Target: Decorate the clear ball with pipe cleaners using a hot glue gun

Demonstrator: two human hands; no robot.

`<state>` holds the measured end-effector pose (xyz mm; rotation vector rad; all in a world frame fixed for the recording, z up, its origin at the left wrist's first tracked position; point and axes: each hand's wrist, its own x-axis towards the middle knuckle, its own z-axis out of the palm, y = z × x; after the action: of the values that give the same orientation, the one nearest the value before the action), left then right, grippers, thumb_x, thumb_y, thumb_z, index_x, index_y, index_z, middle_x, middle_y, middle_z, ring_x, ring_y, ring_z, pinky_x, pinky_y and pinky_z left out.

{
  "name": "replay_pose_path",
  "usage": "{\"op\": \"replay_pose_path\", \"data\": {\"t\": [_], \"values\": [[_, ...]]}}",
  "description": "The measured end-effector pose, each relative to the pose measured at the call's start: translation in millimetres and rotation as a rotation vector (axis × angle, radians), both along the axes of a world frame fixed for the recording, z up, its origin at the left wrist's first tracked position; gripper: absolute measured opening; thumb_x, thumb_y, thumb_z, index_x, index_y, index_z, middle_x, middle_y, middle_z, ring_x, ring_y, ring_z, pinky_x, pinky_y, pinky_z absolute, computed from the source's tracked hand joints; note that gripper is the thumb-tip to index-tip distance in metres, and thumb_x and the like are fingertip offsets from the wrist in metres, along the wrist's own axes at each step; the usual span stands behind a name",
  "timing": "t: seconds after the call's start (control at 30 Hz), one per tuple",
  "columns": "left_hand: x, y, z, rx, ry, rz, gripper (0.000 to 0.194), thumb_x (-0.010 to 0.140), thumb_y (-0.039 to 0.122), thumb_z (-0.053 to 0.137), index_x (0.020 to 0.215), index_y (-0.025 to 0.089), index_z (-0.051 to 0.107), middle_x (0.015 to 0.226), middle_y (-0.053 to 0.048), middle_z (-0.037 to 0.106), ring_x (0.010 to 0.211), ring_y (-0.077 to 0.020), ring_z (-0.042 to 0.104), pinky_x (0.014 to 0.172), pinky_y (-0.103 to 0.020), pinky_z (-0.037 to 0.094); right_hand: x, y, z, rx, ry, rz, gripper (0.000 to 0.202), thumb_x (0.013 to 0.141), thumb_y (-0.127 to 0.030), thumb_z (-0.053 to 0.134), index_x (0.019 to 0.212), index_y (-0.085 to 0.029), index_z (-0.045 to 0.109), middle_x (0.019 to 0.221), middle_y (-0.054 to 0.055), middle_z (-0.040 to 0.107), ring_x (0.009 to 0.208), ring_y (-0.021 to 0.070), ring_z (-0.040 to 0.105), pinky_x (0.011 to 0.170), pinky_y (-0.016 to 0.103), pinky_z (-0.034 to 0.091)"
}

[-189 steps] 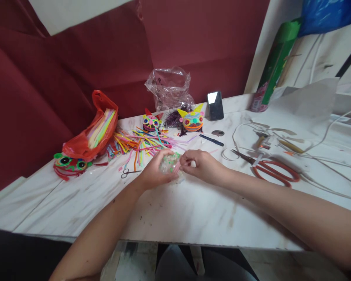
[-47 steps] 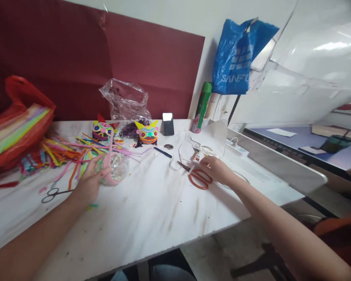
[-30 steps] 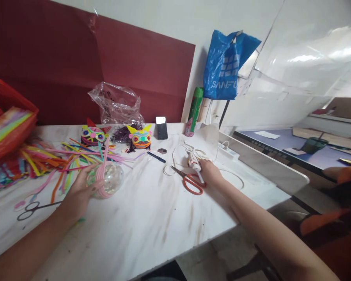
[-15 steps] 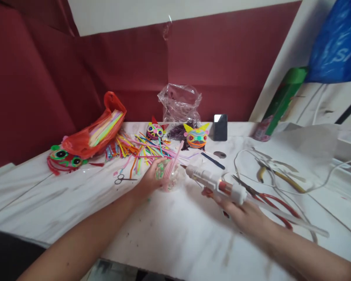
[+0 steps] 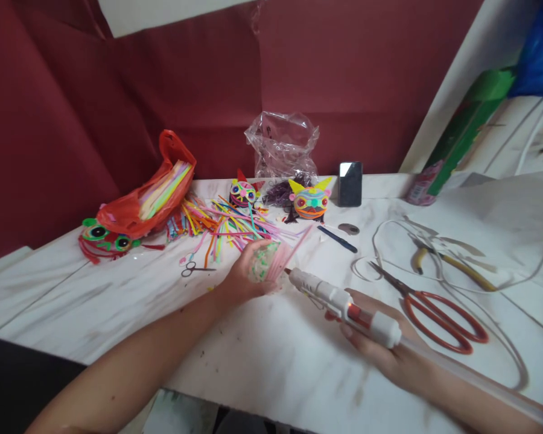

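My left hand [image 5: 245, 272] is closed round a rounded craft piece [image 5: 261, 263], whitish with green marks and pink strips wound over its right part. Loose pink strip ends [image 5: 301, 240] stick up to the right of it. A white glue gun [image 5: 330, 293] is in my right hand [image 5: 374, 337], fingers wrapped round its handle. Its nozzle points left and is at the pink strips; whether it touches them I cannot tell. A long clear glue stick [image 5: 461, 367] runs out of the gun's back end over my right forearm.
Red-handled scissors [image 5: 447, 319], pliers [image 5: 466, 272] and a white cord [image 5: 516, 355] lie right. Behind are colourful strips [image 5: 226, 226], two decorated heads [image 5: 310, 205] [image 5: 244, 191], a phone [image 5: 350, 184] and small scissors [image 5: 196, 269]. A red bag [image 5: 156, 202] is left.
The craft piece has been turned, so its pink strips now lean right instead of standing upright. The glue gun has shifted slightly right and down in view. The camera view has also moved.
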<state>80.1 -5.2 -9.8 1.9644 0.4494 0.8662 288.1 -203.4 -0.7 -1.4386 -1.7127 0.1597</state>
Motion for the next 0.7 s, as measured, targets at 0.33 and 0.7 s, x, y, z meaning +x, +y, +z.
{"op": "replay_pose_path", "data": {"t": [0.33, 0.7], "values": [[5.0, -2.5, 0.5, 0.351, -0.063, 0.009, 0.075, 0.064, 0.033, 0.08, 0.13, 0.02, 0.047, 0.133, -0.015, 0.048, 0.128, -0.0343, 0.045, 0.111, -0.049, 0.034, 0.3, -3.4, 6.4, -0.033, -0.079, 0.074, 0.015, 0.089, -0.031, 0.051, 0.084, -0.024, 0.063, 0.074, 0.005, 0.065, 0.067, 0.0205, 0.064, 0.057, 0.029, 0.053], [3.7, -2.3, 0.2, 0.342, -0.049, 0.011, 0.078, 0.065, 0.033, 0.08, 0.134, 0.022, 0.045, 0.136, -0.015, 0.046, 0.131, -0.0339, 0.044, 0.111, -0.048, 0.036, 3.0, -6.0, 7.6, -0.035, -0.142, 0.065, 0.011, 0.087, -0.029, 0.052, 0.084, -0.026, 0.063, 0.072, 0.004, 0.064, 0.066, 0.0218, 0.064, 0.056, 0.031, 0.053]]}}
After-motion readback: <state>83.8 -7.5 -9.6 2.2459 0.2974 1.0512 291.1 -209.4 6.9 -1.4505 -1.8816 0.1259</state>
